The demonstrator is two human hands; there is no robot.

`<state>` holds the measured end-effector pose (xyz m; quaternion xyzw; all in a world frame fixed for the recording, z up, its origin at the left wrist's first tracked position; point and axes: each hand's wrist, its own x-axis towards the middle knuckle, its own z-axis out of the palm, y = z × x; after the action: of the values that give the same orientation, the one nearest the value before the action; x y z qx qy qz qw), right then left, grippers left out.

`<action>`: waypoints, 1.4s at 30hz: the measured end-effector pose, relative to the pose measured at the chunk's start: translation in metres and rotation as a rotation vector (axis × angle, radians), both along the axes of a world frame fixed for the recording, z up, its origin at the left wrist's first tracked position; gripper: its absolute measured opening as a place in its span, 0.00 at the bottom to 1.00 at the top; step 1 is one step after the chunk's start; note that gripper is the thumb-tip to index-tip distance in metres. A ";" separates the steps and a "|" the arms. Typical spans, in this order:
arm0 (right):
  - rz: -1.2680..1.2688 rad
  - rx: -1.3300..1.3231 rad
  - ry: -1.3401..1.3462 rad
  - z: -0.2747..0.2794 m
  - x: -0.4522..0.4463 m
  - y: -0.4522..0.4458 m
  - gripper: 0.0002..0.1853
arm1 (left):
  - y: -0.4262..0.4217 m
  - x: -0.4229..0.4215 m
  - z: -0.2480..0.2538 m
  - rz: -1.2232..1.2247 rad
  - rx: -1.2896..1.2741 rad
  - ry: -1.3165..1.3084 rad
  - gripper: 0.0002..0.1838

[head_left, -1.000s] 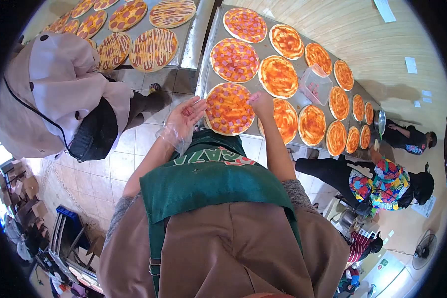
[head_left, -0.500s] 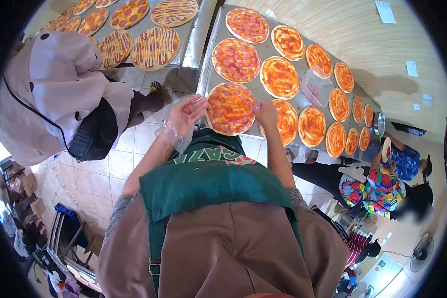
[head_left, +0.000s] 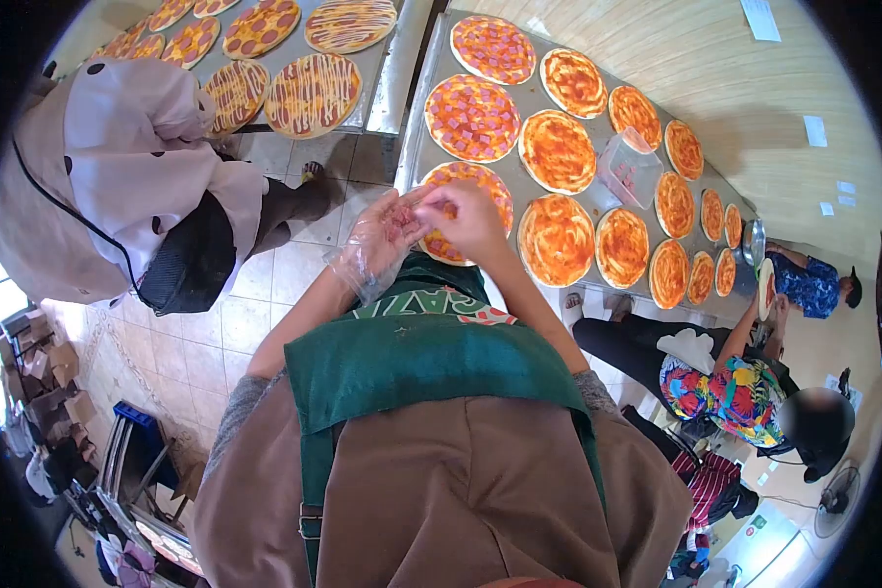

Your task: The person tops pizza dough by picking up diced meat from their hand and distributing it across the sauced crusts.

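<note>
My left hand (head_left: 370,245) is palm up in a clear plastic glove, cupping a small heap of diced ham (head_left: 402,221). My right hand (head_left: 472,221) reaches across to that palm, its fingertips pinched at the ham; the exact amount between them is hidden. Behind both hands lies a pizza (head_left: 490,181) with sauce and pink ham pieces, partly covered by my right hand. Just above it is another ham-topped pizza (head_left: 471,118). To its right sits a pizza base spread with red sauce (head_left: 556,240).
A clear plastic container (head_left: 629,169) with some ham stands among several sauced bases on the metal table (head_left: 519,88). A second table (head_left: 382,98) at upper left bears finished-looking pizzas. One person (head_left: 137,176) stands at left; another in a colourful shirt (head_left: 725,392) is at right.
My right hand has moved left from the pizza's right edge to my left palm. A person at right now holds a pizza base more plainly in view.
</note>
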<state>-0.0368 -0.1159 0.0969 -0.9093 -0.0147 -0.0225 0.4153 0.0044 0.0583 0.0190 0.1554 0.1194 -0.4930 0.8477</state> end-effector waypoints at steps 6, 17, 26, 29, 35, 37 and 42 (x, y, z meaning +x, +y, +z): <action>-0.039 -0.099 0.068 0.003 0.006 0.018 0.10 | 0.003 0.002 0.000 -0.019 -0.065 0.002 0.27; -0.157 0.267 0.230 -0.028 0.006 -0.010 0.07 | -0.001 0.004 0.021 -0.060 0.219 -0.114 0.22; -0.169 0.278 0.230 -0.037 0.001 -0.037 0.10 | 0.000 0.006 0.021 -0.087 0.317 -0.123 0.22; -0.178 0.084 0.336 -0.066 -0.005 -0.061 0.10 | 0.006 0.011 0.006 -0.031 0.284 -0.041 0.23; -0.146 -0.340 0.343 -0.098 -0.012 -0.053 0.07 | 0.012 0.019 0.002 0.028 0.269 0.008 0.24; -0.132 -0.413 0.282 -0.103 -0.009 -0.051 0.07 | 0.012 0.020 0.004 0.032 0.272 0.014 0.24; -0.143 -0.406 0.295 -0.085 -0.008 -0.048 0.07 | 0.016 0.017 0.001 0.028 0.249 0.008 0.25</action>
<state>-0.0451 -0.1637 0.0116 -0.9662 0.1061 0.0843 0.2194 0.0213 0.0740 0.0200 0.2559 0.1852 -0.4630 0.8282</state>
